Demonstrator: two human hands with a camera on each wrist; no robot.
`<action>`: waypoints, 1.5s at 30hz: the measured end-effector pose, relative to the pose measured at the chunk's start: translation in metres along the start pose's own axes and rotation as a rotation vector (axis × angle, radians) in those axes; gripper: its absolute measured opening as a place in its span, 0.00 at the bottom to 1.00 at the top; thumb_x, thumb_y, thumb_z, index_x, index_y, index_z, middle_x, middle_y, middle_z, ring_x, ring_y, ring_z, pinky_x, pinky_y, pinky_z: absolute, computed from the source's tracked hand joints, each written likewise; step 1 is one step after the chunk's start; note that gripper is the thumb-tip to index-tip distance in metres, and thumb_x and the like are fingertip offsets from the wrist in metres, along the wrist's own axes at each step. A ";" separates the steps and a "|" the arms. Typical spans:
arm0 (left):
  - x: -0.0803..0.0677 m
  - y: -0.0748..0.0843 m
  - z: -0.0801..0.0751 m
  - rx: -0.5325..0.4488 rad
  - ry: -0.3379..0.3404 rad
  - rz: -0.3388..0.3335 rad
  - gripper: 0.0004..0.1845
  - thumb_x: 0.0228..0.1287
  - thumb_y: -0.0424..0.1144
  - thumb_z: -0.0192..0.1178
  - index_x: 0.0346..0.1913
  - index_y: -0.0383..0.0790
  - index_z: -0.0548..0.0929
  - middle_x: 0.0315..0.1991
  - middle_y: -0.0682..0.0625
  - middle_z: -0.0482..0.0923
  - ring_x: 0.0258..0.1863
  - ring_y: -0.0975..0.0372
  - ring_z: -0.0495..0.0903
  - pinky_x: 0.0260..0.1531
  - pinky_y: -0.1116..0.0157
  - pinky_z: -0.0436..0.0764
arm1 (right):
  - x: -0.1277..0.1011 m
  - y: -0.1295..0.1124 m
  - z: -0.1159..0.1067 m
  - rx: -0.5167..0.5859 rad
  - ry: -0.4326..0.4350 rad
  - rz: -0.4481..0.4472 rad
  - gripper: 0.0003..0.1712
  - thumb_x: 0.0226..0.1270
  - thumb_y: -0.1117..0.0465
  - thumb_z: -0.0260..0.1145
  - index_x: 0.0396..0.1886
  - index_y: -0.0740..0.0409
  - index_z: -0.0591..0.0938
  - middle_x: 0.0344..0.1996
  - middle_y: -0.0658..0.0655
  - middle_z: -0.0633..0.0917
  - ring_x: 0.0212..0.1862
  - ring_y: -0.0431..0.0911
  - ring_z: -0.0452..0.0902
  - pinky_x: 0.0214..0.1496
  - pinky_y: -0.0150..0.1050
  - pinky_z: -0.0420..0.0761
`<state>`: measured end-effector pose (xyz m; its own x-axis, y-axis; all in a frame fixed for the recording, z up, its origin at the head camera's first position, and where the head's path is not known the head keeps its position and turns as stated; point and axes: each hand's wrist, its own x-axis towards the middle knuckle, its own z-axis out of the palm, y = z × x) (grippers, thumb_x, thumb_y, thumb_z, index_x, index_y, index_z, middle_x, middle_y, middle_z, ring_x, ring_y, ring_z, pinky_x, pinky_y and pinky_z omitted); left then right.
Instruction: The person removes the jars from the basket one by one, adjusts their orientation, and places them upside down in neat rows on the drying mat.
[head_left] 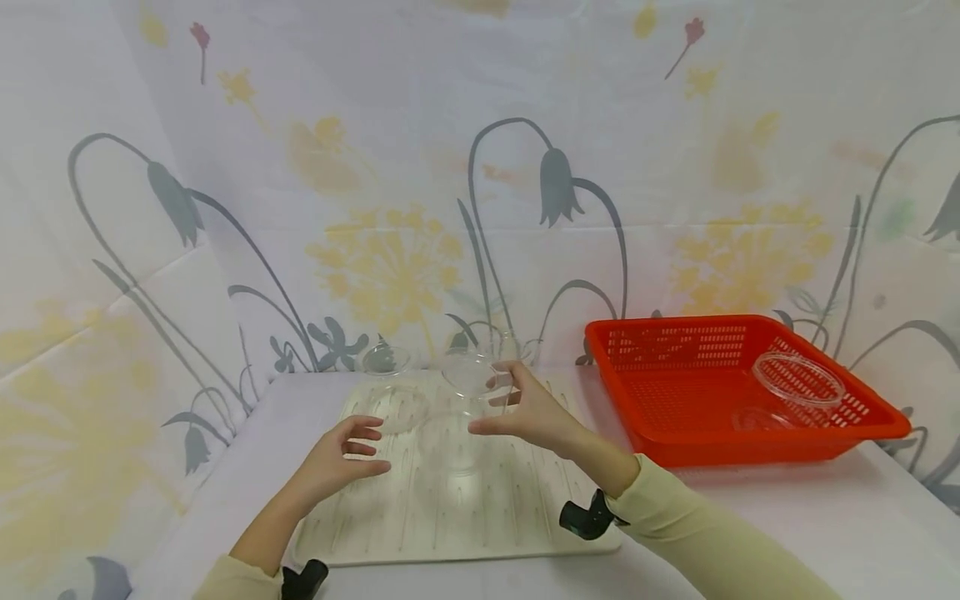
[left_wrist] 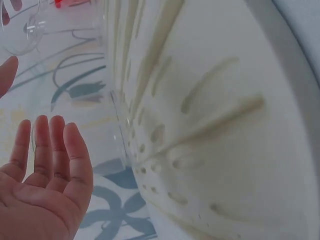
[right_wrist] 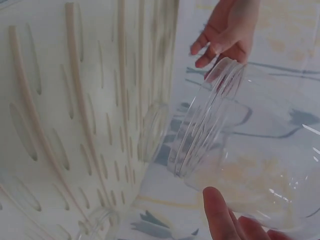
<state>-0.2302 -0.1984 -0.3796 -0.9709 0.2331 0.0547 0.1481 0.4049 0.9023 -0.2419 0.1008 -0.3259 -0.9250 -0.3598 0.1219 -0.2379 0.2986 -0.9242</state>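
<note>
My right hand [head_left: 528, 412] holds a clear jar [right_wrist: 260, 145] by its side, fingers and thumb spread around the body. Its ridged, threaded mouth is turned down toward the cream ribbed mat [head_left: 375, 529], apart from it in the right wrist view. My left hand [head_left: 337, 458] is to the left of this jar with fingers loosely extended and nothing in it; the left wrist view shows its bare palm. Beyond the left hand, another clear container [head_left: 386, 362] stands on the mat's far left part. Transparency makes its outline hard to follow.
A red perforated basket [head_left: 645, 429] stands on the white table to the right of the mat. Inside it lie a clear round ring-like piece [head_left: 798, 379] and a fainter clear piece [head_left: 761, 419]. A flower-printed cloth [head_left: 510, 275] hangs behind the table.
</note>
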 end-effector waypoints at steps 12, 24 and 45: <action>-0.018 -0.027 -0.038 0.093 0.059 -0.208 0.35 0.51 0.34 0.69 0.61 0.28 0.66 0.53 0.34 0.70 0.48 0.48 0.74 0.41 0.57 0.78 | 0.008 0.006 0.025 -0.022 -0.046 0.008 0.52 0.43 0.52 0.79 0.66 0.57 0.60 0.55 0.59 0.71 0.55 0.55 0.69 0.42 0.43 0.79; -0.016 -0.057 -0.057 0.121 -0.008 -0.354 0.34 0.47 0.26 0.67 0.59 0.21 0.65 0.48 0.34 0.73 0.42 0.53 0.76 0.37 0.61 0.79 | 0.015 0.008 0.054 -0.049 -0.084 0.032 0.55 0.42 0.50 0.79 0.68 0.51 0.59 0.58 0.60 0.68 0.56 0.53 0.67 0.44 0.45 0.77; -0.019 -0.055 -0.058 -0.021 -0.051 -0.421 0.32 0.51 0.22 0.63 0.60 0.22 0.64 0.46 0.39 0.75 0.33 0.59 0.78 0.33 0.61 0.82 | 0.030 0.015 0.111 -0.052 -0.130 0.020 0.55 0.39 0.54 0.80 0.68 0.50 0.60 0.61 0.57 0.67 0.58 0.54 0.68 0.46 0.40 0.76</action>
<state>-0.2311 -0.2762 -0.4057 -0.9352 0.0944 -0.3414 -0.2641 0.4565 0.8496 -0.2398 -0.0039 -0.3763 -0.8845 -0.4636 0.0529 -0.2380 0.3507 -0.9057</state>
